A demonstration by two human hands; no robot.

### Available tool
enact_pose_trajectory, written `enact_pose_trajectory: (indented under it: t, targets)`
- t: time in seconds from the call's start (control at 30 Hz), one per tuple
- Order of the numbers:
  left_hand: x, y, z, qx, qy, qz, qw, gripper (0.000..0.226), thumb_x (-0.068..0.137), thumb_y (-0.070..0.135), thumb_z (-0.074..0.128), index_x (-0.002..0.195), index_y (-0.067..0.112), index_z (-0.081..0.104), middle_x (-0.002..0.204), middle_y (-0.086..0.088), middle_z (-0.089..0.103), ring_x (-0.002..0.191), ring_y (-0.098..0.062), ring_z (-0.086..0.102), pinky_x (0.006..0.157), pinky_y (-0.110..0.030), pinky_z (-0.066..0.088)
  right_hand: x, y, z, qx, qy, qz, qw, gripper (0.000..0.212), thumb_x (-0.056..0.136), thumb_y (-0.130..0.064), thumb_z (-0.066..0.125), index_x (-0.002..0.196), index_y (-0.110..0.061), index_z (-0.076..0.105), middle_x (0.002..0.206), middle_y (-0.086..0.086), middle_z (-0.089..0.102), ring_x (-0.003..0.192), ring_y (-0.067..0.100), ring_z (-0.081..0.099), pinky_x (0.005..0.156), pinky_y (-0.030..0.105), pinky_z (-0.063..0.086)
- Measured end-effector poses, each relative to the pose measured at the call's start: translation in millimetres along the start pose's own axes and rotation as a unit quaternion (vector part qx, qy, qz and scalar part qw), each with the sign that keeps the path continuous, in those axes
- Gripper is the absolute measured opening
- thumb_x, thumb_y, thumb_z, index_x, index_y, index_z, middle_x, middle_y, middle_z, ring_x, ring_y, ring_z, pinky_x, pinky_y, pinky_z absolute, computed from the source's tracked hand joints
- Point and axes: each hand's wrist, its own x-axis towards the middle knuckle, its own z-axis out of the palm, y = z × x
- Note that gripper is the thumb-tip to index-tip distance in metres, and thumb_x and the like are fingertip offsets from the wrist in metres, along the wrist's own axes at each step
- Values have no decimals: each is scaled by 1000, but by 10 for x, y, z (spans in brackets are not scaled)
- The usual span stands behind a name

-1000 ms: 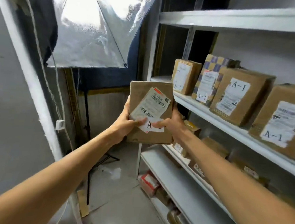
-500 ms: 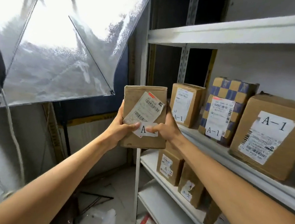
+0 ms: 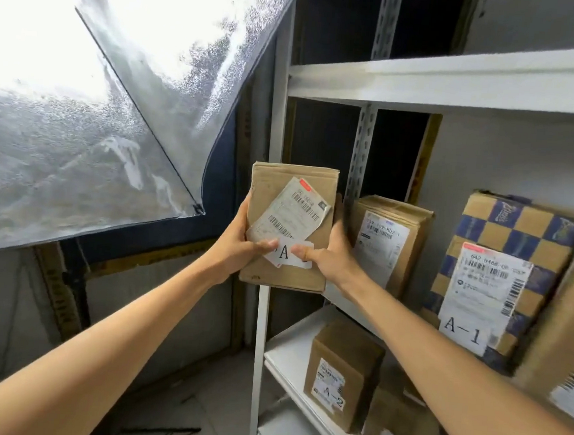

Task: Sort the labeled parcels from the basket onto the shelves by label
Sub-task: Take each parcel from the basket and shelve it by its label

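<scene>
Parcel [image 3: 291, 190] now nearer the shelf [image 3: 261, 335], pinched by left hand [image 3: 239, 244] and right hand [image 3: 332, 258] (thumbs on label [image 3: 285, 252]).

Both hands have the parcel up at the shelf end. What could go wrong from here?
The thumb of the right hand hides the label's number on the held parcel; it might land with the A-2 box instead of beside the A-1 checkered parcel.
Little room shows beside the upright brown parcel; sliding in could topple it.
</scene>
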Motion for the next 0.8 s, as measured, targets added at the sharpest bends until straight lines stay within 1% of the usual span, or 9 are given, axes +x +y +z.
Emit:
enact_pose_trajectory:
  t: [0.07,0.17,0.23,0.33,0.43,0.53,0.63,0.7,0.8]
  targets:
    - [137,-16,-90,-5,-29,11,1000,88,84,3,67,148,30,14,137,2,45,123,-17,53,85,-30,56,122,8,19,-5,15,1,1000,99,82,-5,73,152,-23,6,149,2,40,137,21,38,112,46,35]
    - [355,-64,-147,5,-38,34,999,91,82,6,70,149,29,13,139,3,44,125,-15,52,86,-32,56,296,9,40,-7,59,-7,998,97,79,-4,76,150,-24,13,145,1,45,134,21,43,109,47,40]
    - [467,-125,-145,18,-31,44,998,96,78,17,76,149,28,14,140,3,44,126,-16,51,89,-36,55,377,41,73,-9,94,-7,995,102,77,-3,77,151,-28,12,146,0,44,135,21,41,108,51,40]
    - [582,-283,-115,31,-20,57,998,94,71,31,77,146,27,21,136,3,49,124,-16,54,91,-44,54,430,134,126,-15,138,-2,990,100,79,0,74,151,-28,12,147,1,43,137,20,39,109,50,40]
    - [672,-464,-53,34,-9,69,997,84,75,23,76,143,23,26,133,4,54,120,-12,57,92,-43,55,452,245,141,-32,170,5,985,96,80,0,74,151,-25,15,146,1,44,136,20,40,110,46,39]
    - [751,-588,26,29,-10,73,997,85,77,22,74,145,19,25,132,5,55,117,-10,59,88,-32,56,487,303,122,-51,187,21,981,94,81,0,73,151,-24,15,146,1,44,136,18,40,109,40,39]
    - [821,-666,117,30,-6,88,996,87,76,26,75,146,17,25,132,4,55,117,-8,58,87,-24,55,524,332,129,-77,233,36,969,100,80,-2,74,153,-26,10,149,0,41,139,20,35,111,48,37]
    - [896,-693,166,25,-15,78,997,88,76,25,75,147,20,23,133,4,54,119,-9,57,90,-25,54,545,336,141,-86,259,41,961,102,80,-1,73,154,-27,7,150,0,39,141,20,33,113,49,35]
    - [1032,-717,184,5,-32,35,999,83,79,13,74,145,23,24,133,1,54,121,-16,55,95,-34,52,583,328,153,-114,267,57,955,102,84,-1,69,154,-24,-1,153,2,35,142,21,30,113,43,31]
